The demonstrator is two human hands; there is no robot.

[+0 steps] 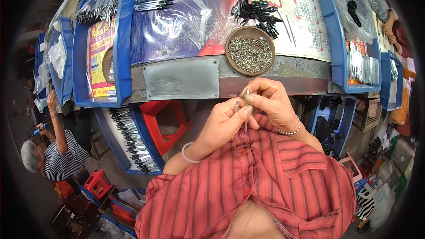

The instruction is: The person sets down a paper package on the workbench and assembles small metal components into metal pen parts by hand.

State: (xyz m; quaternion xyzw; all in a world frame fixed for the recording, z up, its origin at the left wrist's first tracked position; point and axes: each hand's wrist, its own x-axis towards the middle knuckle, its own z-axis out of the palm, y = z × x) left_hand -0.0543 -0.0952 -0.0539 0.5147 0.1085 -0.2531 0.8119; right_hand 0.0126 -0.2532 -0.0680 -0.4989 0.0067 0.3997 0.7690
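While the left hand (226,118) and right hand (269,99), nearly closed, pinch a slim, translucent, plastic-looking rod (246,127), slack pressure could drop it.

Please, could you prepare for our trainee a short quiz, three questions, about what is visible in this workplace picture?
1. True or false: the left hand and the right hand are held far apart.
2. Choose: what lies just beyond the round bowl? A) a red stool; B) a pile of small black parts; C) a blue tray.
3. Fill in: the beaded bracelet is on the ____ wrist.

Key:
1. False: they are close together, pinching small thin parts.
2. B.
3. Right.
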